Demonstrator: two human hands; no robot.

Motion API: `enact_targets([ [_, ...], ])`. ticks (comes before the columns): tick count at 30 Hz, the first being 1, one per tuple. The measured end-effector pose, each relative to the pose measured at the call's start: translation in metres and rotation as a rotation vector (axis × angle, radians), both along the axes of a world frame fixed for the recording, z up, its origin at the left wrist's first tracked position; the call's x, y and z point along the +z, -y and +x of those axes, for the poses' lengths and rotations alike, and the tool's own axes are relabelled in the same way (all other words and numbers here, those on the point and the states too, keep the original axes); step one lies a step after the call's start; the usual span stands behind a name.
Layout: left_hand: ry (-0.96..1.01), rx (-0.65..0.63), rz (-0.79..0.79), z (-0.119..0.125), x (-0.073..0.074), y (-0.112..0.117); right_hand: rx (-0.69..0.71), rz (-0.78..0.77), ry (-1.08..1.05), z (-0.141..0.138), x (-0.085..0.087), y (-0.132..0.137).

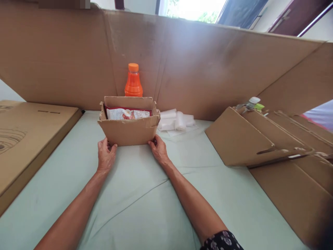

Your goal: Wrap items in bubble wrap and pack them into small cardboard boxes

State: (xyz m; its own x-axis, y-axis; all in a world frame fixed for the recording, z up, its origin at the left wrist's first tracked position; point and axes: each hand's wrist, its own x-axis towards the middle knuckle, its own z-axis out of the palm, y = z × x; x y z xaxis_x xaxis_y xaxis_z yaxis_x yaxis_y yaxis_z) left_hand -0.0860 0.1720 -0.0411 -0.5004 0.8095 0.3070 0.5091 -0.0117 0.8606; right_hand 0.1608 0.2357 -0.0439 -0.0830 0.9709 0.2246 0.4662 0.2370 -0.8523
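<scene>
Head view: our left hand and right hand clamp the box's lower corners.
Packet already inside; we see the box open, the bottle outside.

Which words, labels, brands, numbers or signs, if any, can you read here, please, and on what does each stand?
No text is readable.
Printed packet in the small cardboard box: print too small and blurred to read.
Flat cardboard carton at left: curved line drawing and small dark marks, no legible words.
</scene>
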Motion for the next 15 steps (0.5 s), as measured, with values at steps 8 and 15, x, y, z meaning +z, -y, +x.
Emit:
enact_targets([
  [8,0.100,-0.079,0.014,-0.012,-0.006,-0.008,-0.067,0.068,0.043,-0.006,-0.005,0.007],
  [15,0.258,-0.121,0.032,-0.013,-0.013,-0.009,-0.182,0.166,0.179,0.055,0.028,0.004],
])
